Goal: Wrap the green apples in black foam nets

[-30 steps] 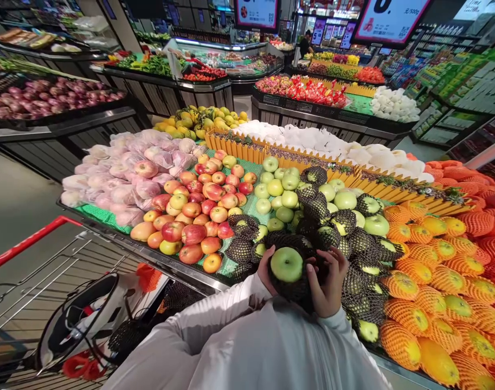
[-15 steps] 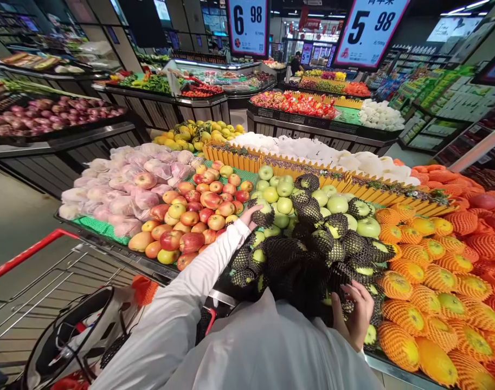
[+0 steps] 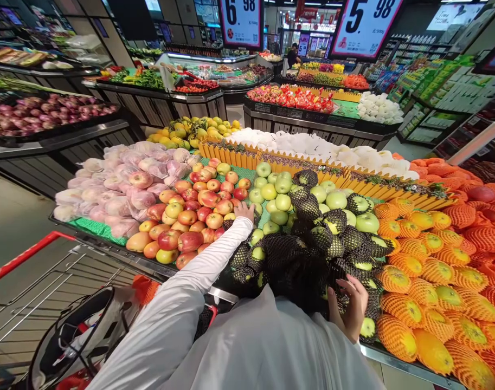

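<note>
My left hand (image 3: 244,211) is palm down at the border between the red apples (image 3: 210,199) and the green apples (image 3: 283,201). Its fingers curve over a green apple in a black net, mostly hidden under the hand; dark mesh shows at its sides. My right hand (image 3: 352,306) is at the near right of the pile, thumb and fingers apart, beside the black-netted green apples (image 3: 340,250). Nothing is visibly gripped in it. Dark hair at the bottom middle hides part of the netted apples.
Bagged pale pink fruit (image 3: 139,179) lies left, orange-netted fruit (image 3: 410,309) right. A low yellow fence (image 3: 308,165) runs behind the apples. At the lower left stands a shopping cart (image 3: 31,292) with a bag (image 3: 72,330). Price screens (image 3: 365,27) hang above.
My left hand has moved slightly left and turned palm down, covering the netted apple seen in it before. My right hand has shifted slightly, and the view has tilted a little.
</note>
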The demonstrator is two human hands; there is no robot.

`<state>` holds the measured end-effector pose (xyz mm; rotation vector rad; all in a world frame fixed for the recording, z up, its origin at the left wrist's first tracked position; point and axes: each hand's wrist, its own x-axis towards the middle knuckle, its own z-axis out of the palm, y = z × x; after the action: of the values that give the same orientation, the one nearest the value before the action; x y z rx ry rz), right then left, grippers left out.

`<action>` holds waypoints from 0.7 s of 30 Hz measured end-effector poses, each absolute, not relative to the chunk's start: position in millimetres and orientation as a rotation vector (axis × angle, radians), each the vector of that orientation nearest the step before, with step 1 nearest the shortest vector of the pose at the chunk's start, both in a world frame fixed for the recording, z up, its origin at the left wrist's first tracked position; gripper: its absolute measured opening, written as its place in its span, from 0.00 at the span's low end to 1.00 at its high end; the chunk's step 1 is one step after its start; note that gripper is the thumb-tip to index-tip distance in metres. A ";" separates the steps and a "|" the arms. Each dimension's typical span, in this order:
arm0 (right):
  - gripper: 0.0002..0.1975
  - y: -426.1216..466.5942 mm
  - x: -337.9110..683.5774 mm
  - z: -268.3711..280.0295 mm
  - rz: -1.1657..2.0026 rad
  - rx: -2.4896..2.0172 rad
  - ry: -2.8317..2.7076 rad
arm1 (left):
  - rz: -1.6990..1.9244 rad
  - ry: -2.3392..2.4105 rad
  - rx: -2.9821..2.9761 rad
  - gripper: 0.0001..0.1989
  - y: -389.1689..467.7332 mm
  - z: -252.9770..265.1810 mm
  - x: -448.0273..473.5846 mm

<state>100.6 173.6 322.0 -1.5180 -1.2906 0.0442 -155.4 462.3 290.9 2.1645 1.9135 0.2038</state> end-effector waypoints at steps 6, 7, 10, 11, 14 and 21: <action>0.08 181.2 106.5 325.7 0.052 -1.498 -1.536 | 0.138 1.488 2.531 0.34 440.5 287.5 -144.9; 0.08 185.4 106.3 328.0 0.037 -1.482 -1.604 | 0.117 1.406 2.570 0.30 437.1 284.7 -141.8; 0.13 202.9 99.0 335.6 0.006 -1.415 -1.788 | 0.051 1.293 2.631 0.26 433.3 274.1 -132.3; 0.17 209.5 94.6 336.7 0.009 -1.399 -1.842 | 0.036 1.286 2.643 0.27 434.1 270.7 -129.6; 0.28 225.7 80.2 330.3 0.032 -1.421 -1.985 | 0.009 1.285 2.661 0.31 439.5 263.5 -124.3; 0.14 222.6 75.9 292.8 0.175 -1.468 -2.239 | 0.028 1.286 2.627 0.33 442.5 259.9 -125.2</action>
<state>75.9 222.6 292.8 -1.4676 -2.2393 0.1755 -125.2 442.5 259.9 2.6266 1.2858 0.0284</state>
